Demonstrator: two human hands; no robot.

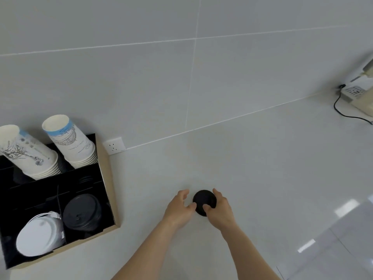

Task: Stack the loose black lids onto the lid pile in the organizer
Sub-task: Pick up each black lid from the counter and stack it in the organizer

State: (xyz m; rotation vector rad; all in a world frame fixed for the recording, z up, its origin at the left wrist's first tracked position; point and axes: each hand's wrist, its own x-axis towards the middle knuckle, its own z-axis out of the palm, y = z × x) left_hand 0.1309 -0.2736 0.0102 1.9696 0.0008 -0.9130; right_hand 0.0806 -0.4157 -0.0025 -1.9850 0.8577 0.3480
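A loose black lid (204,200) lies on the white counter at centre. My right hand (219,209) curls round its right side, thumb and fingers on the rim. My left hand (179,207) is at the lid's left edge, fingers apart, thumb tip touching the rim. Whether the lid is lifted off the counter I cannot tell. Far to the left stands the black organizer (110,178), and the black lid pile (81,213) sits in its front right compartment.
A white lid pile (38,235) fills the compartment left of the black pile. Two stacks of paper cups (70,142) lean in the organizer's back. A wall socket (114,145) is behind it. A beige appliance with a black cord (343,112) stands far right.
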